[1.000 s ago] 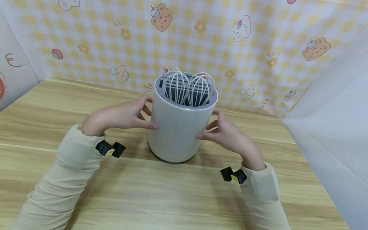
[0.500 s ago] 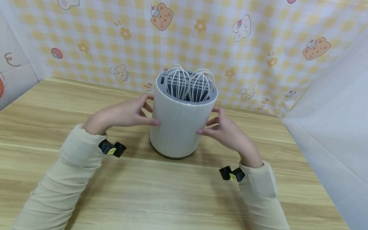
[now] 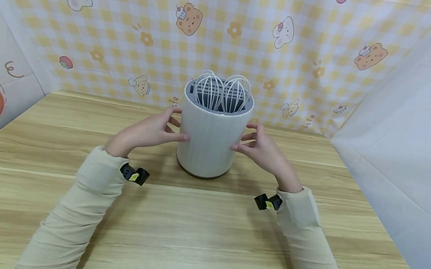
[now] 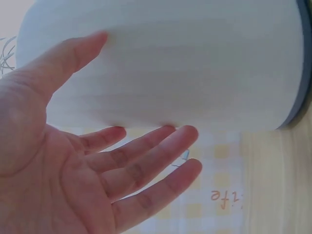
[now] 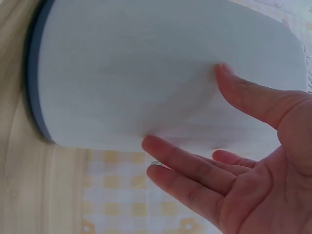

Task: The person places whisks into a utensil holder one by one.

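Note:
A white, round utensil holder [image 3: 211, 140] with a grey slotted top [image 3: 219, 82] stands upright over the wooden table, near its back edge. Two pale wire whisks [image 3: 211, 92] poke out of it, heads up. My left hand [image 3: 154, 128] grips the holder's left side, thumb on the front wall and fingers toward the back. On the opposite side, my right hand [image 3: 261, 148] holds it the same way. In the left wrist view, the thumb [image 4: 90, 46] presses the white wall, with some fingertips right at its edge. A dark base ring [image 5: 35, 73] shows in the right wrist view.
The wood-grain table [image 3: 193, 233] extends around the holder. A yellow-checked curtain [image 3: 222, 31] with cartoon animals hangs directly behind it. White sheets [image 3: 407, 123] close off the sides. Each wrist carries a small black camera [image 3: 135, 174].
Both hands have shifted the utensil holder slightly away toward the curtain, higher in the head view. The whisks have moved along with it, and the grips look the same.

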Demonstrator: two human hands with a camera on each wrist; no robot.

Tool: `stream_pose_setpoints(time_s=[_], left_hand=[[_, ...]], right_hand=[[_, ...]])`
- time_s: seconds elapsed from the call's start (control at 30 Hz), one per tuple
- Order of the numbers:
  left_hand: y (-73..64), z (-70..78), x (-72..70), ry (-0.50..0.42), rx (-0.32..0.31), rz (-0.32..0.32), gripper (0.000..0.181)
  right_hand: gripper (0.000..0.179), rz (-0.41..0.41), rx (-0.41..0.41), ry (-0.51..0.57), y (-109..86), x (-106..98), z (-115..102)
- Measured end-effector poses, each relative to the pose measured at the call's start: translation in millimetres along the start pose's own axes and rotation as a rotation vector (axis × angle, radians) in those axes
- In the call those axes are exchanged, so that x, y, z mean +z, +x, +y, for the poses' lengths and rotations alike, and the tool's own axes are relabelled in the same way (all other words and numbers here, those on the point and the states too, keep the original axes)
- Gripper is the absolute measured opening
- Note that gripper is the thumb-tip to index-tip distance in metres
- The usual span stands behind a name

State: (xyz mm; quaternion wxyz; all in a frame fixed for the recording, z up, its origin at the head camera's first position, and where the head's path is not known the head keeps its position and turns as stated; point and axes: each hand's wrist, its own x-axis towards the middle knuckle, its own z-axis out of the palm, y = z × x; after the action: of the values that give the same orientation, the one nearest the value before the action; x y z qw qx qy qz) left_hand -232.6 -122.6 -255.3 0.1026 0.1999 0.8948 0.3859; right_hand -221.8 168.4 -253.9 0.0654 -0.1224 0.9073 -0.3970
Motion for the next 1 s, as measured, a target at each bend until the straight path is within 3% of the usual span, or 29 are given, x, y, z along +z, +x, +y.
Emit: stream_pose_setpoints(time_s=[0.7, 1.0], left_hand=[[22.0, -14.1, 11.6, -0.134, -0.046, 0.154, 0.076], [30.4, -13.1, 15.3, -0.156, -0.063, 0.221, 0.071]], right_hand=[[0.061, 0.163, -0.043, 0.170, 24.8, 18, 21], [0.058, 0.240, -0.027, 0.157, 32.6, 26, 22]])
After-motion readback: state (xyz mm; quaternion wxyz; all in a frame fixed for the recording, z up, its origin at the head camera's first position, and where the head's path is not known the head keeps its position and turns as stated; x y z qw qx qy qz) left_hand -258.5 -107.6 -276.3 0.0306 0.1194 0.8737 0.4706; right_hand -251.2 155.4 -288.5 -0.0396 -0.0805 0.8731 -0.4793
